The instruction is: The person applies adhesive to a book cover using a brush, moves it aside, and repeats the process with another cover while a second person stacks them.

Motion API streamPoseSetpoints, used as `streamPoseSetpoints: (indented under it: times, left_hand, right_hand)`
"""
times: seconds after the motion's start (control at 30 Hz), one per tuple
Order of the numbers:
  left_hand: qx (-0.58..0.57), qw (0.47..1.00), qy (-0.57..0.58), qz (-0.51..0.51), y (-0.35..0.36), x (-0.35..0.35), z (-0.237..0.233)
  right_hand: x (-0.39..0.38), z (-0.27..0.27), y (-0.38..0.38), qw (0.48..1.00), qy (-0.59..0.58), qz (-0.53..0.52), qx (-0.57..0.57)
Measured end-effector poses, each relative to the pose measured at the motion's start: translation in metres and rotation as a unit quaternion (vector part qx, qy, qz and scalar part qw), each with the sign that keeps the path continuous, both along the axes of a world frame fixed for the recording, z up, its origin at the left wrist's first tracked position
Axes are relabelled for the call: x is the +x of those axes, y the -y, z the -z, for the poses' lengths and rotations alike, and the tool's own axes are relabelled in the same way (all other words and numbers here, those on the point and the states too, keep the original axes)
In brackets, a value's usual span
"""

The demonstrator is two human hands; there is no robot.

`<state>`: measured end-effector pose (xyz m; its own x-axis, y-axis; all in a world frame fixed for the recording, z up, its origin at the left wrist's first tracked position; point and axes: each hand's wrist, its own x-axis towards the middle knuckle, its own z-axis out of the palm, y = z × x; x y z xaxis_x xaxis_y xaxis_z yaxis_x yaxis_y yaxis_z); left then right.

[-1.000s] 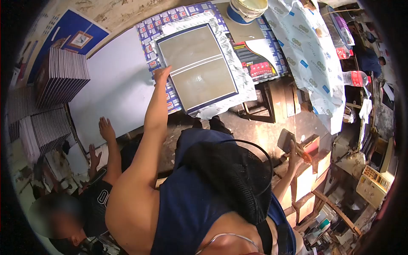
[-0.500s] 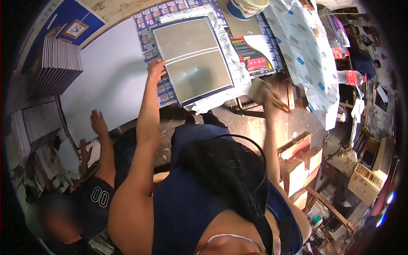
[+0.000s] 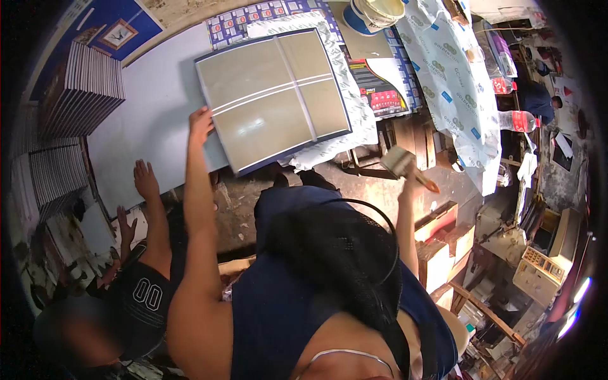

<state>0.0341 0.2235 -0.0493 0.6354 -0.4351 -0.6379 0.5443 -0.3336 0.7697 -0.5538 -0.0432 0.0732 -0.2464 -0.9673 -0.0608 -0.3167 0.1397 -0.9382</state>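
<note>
My left hand (image 3: 201,125) grips the left edge of a flat beige panel (image 3: 253,126) with dark blue borders and white lines across it. A pale strip (image 3: 297,88) runs lengthwise down the panel's surface. The panel overlaps crumpled white paper (image 3: 361,114) on the table, and its left part reaches over a white sheet. My right hand (image 3: 411,182) is closed around the handle of a wide flat paintbrush (image 3: 398,161). The brush is held in the air to the right of the panel, bristles toward the table, apart from it.
A co-worker's hand (image 3: 146,180) rests on the white sheet (image 3: 152,107) at left. Stacks of bound boards (image 3: 82,88) stand beyond it. A bucket (image 3: 373,16) sits at the back. Printed plastic sheeting (image 3: 443,82) and bottles (image 3: 519,120) are at right; cartons (image 3: 437,259) lie below.
My left hand has moved left and slightly nearer to me with the panel's edge. More beige surface and the lengthwise strip now show. The paintbrush has moved slightly right and down.
</note>
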Motion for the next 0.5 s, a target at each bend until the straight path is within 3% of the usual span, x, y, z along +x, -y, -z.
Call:
streamPoseSetpoints:
  times: [0.03, 0.07, 0.13, 0.17, 0.23, 0.37, 0.5]
  left_hand:
    - [0.006, 1.000, 0.005, -0.012, -0.025, 0.013, -0.006]
    - [0.015, 0.999, 0.013, -0.025, -0.048, 0.027, -0.012]
    - [0.063, 0.997, 0.044, -0.033, -0.089, 0.053, -0.016]
    - [0.105, 0.992, 0.057, -0.048, -0.112, 0.074, 0.006]
    - [0.207, 0.972, 0.095, -0.065, -0.154, 0.107, 0.034]
    - [0.419, 0.883, 0.210, -0.003, -0.187, 0.131, 0.027]
    - [0.494, 0.820, 0.287, 0.018, -0.185, 0.138, 0.017]
  right_hand:
    - [-0.019, -0.007, -0.004, 0.991, -0.025, 0.106, 0.076]
    - [-0.041, -0.006, -0.013, 0.988, 0.089, 0.106, 0.062]
    - [-0.079, -0.014, -0.021, 0.975, 0.146, 0.114, 0.126]
    - [-0.086, -0.017, -0.024, 0.966, 0.171, 0.131, 0.145]
    - [-0.084, -0.033, -0.032, 0.955, 0.237, 0.128, 0.126]
    - [-0.070, -0.053, -0.019, 0.948, 0.279, 0.086, 0.130]
    - [-0.019, -0.089, 0.018, 0.942, 0.312, 0.015, 0.125]
